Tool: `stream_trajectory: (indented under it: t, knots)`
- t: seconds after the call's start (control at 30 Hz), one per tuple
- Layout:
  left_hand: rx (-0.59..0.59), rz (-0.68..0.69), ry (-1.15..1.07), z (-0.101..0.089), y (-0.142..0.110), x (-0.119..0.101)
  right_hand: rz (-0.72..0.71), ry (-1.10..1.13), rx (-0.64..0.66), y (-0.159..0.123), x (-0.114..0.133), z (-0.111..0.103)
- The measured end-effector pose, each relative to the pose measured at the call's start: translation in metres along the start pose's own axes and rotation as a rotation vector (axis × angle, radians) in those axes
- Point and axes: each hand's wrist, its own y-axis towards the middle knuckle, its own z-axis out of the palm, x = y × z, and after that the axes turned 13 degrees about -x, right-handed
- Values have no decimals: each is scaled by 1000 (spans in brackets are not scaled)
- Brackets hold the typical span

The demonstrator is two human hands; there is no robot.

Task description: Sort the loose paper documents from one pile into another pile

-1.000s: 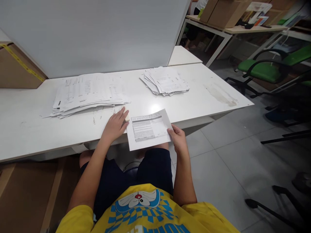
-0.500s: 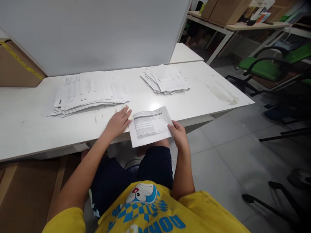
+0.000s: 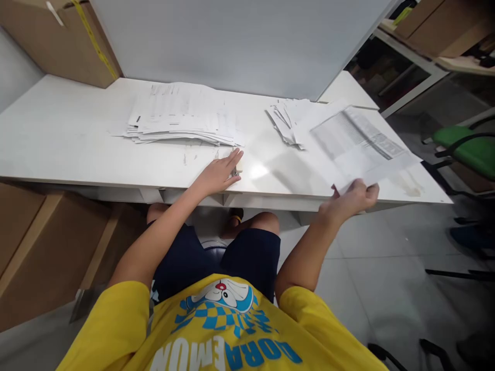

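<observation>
My right hand [image 3: 350, 200] grips a printed sheet of paper [image 3: 359, 141] by its near edge, and the sheet is blurred by motion. It is held over the right part of the table, partly covering the smaller stack of papers [image 3: 288, 121]. My left hand [image 3: 219, 174] rests near the table's front edge with its fingers stretched out. Just beyond its fingertips lies the larger stack of printed papers [image 3: 181, 113]. A small object, too unclear to name, shows beside the left fingers.
The white table [image 3: 69, 129] runs across the view, with an upright white panel [image 3: 232, 46] behind it. A cardboard box with yellow tape [image 3: 65, 41] stands at the back left. More cardboard [image 3: 58, 237] is below the table at left. A green chair [image 3: 467, 147] is at right.
My right hand has carried the printed sheet from the front edge rightward and over the table, turning it. My left hand no longer touches the sheet. The view has shifted.
</observation>
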Motion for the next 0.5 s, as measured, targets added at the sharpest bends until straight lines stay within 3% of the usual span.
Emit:
stream_trajectory:
  t: [0.1,0.17,0.3,0.4,0.5]
  knots:
    - [-17,-25,-37,0,-1,1,88,164,-110,31,1,48]
    - [-33,-53,-82,-2,-2,1,133,231,-88,49,8,87]
    - [-80,-187,-243,-7,-4,6,336,86,-103,62,28,144]
    - [-119,-339,-395,-9,-5,8,395,-31,-64,47,31,152]
    - [-159,-405,-499,-9,-7,5,391,-74,-39,26,23,141]
